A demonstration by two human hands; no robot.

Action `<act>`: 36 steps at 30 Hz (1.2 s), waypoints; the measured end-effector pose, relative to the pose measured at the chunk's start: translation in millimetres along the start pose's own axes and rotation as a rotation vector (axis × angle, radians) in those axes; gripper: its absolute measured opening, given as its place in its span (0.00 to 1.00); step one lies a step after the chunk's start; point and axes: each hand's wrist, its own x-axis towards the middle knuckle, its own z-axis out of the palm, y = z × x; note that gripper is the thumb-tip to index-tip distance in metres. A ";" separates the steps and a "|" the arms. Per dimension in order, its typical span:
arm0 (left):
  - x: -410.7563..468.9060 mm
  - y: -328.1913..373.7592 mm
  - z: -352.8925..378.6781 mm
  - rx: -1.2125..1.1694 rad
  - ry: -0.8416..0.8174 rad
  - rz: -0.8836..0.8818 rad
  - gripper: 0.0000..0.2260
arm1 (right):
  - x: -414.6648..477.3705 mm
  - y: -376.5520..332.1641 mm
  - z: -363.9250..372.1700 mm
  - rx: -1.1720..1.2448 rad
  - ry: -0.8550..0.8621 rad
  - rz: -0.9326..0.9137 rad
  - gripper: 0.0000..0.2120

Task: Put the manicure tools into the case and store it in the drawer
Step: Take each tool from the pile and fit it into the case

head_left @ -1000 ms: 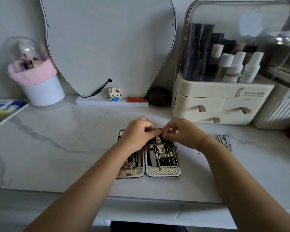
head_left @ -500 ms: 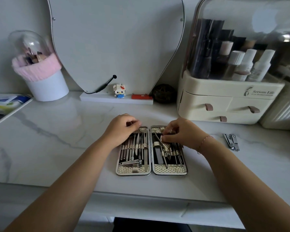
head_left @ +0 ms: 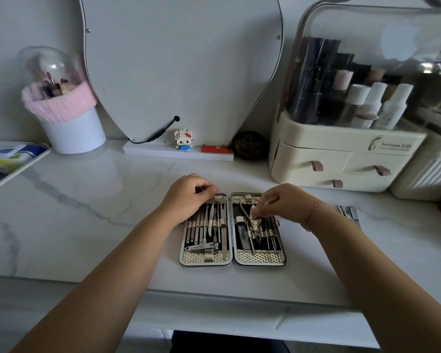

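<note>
Marble-patterned worktop (head_left: 87, 212) carries the open case (head_left: 261, 258) in the middle, both halves flat and facing up. A second ago the two hands were bunched together over the far end of the hinge; since then they have parted. The left hand (head_left: 187, 197) now sits at the far left corner of the left half, fingers curled against the rim. Whether it grips the rim or only steadies it cannot be told.

The left half looks full: thin tools lie side by side under a strap, with a small clipper (head_left: 201, 248) laid crosswise at the near end. The right hand (head_left: 284, 203) has come down onto the right half, fingertips (head_left: 255, 212) pinched together on a tool (head_left: 250, 235) where it meets the strap. That suggests one piece is being seated and the packing is close to done.

The case's long axis runs near to far, with the hinge along it. The tools follow that line, slim ends mostly pointing far. Right of the case, well apart, loose clippers (head_left: 349, 215) lie on the worktop, long axis also roughly near to far; they probably have yet to go in. Farther right and back stands the organiser (head_left: 341, 138) with its closed drawers (head_left: 313, 159).
</note>
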 end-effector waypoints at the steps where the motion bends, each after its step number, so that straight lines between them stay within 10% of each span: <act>1: 0.2 -0.4 0.1 -0.001 -0.001 0.000 0.10 | 0.3 -0.2 0.4 0.008 -0.005 0.008 0.10; 36: -0.7 -0.6 -0.1 -0.020 -0.015 -0.016 0.14 | -1.5 -0.6 11.8 0.021 0.131 0.005 0.05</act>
